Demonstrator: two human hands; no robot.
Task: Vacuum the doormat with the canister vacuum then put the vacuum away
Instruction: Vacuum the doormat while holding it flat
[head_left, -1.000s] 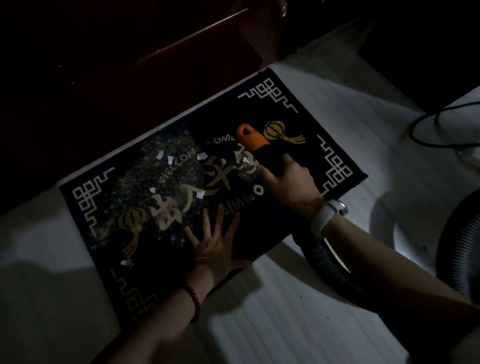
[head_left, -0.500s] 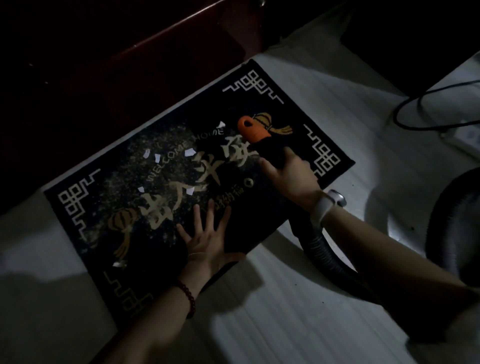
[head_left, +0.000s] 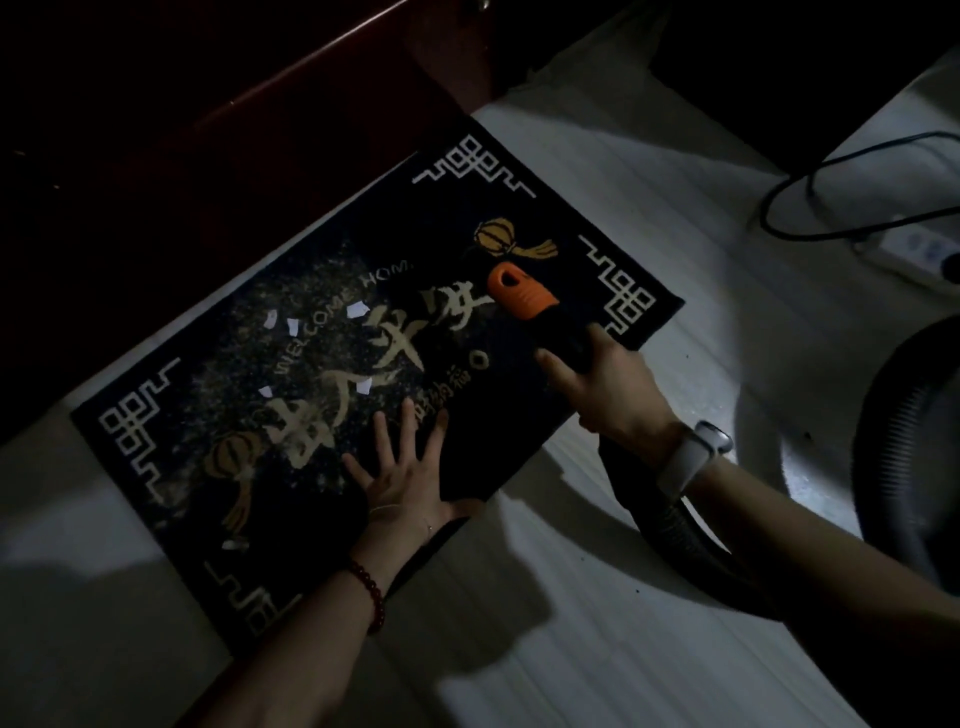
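Observation:
A dark doormat with gold characters and white corner patterns lies slanted on the pale floor. Several white paper scraps and fine debris are scattered over its middle and left part. My left hand presses flat on the mat near its front edge, fingers spread. My right hand grips the black vacuum handle, whose orange nozzle tip rests on the mat's right part. The ribbed hose runs back under my right forearm.
A dark red wooden door or cabinet borders the mat's far side. A black cable and a white power strip lie on the floor at the right. A thick ribbed hose loop curves at the right edge.
The orange nozzle has moved back toward me and to the right across the mat, away from the lantern motif. My left hand stays pressed on the mat.

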